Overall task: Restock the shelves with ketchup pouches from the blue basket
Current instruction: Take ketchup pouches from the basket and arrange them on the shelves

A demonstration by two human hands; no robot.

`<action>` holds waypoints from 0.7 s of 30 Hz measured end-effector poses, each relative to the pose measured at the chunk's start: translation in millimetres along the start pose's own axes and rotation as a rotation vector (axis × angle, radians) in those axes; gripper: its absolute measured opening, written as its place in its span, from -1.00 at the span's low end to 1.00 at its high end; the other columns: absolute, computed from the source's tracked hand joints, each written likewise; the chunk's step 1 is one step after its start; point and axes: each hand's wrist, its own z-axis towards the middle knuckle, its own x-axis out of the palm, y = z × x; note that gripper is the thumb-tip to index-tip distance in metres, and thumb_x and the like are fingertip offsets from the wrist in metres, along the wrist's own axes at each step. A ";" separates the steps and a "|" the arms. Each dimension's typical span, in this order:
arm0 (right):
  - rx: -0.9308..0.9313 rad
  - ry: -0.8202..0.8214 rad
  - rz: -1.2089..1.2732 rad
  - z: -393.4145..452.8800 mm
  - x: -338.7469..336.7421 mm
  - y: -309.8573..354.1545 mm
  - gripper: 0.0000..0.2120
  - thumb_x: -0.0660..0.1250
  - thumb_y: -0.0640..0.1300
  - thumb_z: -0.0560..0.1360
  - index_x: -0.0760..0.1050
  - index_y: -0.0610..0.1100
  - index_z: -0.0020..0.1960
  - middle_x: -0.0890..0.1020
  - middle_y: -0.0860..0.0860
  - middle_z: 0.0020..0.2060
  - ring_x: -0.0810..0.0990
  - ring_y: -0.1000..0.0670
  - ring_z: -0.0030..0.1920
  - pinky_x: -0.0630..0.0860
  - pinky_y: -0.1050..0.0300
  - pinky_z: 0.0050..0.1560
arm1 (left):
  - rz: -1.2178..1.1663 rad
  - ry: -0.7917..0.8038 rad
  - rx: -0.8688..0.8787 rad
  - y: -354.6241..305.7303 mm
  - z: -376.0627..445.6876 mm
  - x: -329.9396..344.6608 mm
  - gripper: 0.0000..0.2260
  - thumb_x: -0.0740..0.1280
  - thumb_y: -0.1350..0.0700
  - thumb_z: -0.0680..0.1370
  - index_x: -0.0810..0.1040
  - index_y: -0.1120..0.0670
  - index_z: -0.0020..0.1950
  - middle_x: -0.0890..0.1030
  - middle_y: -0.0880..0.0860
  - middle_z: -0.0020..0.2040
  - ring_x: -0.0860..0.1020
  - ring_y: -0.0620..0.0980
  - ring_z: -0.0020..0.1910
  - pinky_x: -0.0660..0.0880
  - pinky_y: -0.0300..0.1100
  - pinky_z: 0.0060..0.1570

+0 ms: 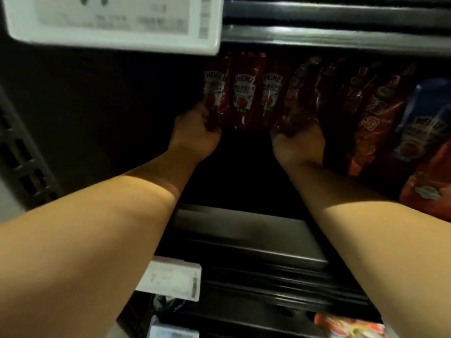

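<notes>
deep inside the dark shelf (244,228), the left hand (195,132) is seen with its fingers curled around the lower end of the leftmost ketchup pouch (214,93), which is held upright at the left end of a row. the right hand (299,145) is curled in the same way around the bottom of a darker red pouch (296,103) further right, which is tilted slightly; its print is blurred and cannot be read. between the two gripped pouches, two more heinz pouches (244,98) are stood upright, side by side and touching their neighbours. to the right of the right hand, further red sachets (373,113) are leaned in a row, and beyond them a blue-topped packet (424,113) is seen near the frame's right edge. both bare forearms are stretched forward from the bottom corners of the view. a large white price tag (114,23) is fixed to the shelf edge above, at upper left, and a smaller price tag (170,279) is clipped to the front rail below the left forearm. an orange packet (349,325) is glimpsed on a lower level at bottom right. the blue basket is not shown in this view.
</notes>
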 end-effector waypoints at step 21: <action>0.195 -0.035 0.147 -144.2 -151.5 -5.0 -0.73 0.45 -0.09 0.47 0.44 -0.10 0.09 0.55 -0.02 -0.09 0.46 0.14 -0.27 0.39 0.27 -0.24 | -0.252 0.109 -0.175 -44.7 -113.9 -50.4 -0.83 0.38 0.37 0.51 0.55 0.09 -0.07 0.58 0.03 -0.18 0.54 -0.12 -0.17 0.49 -0.34 -0.07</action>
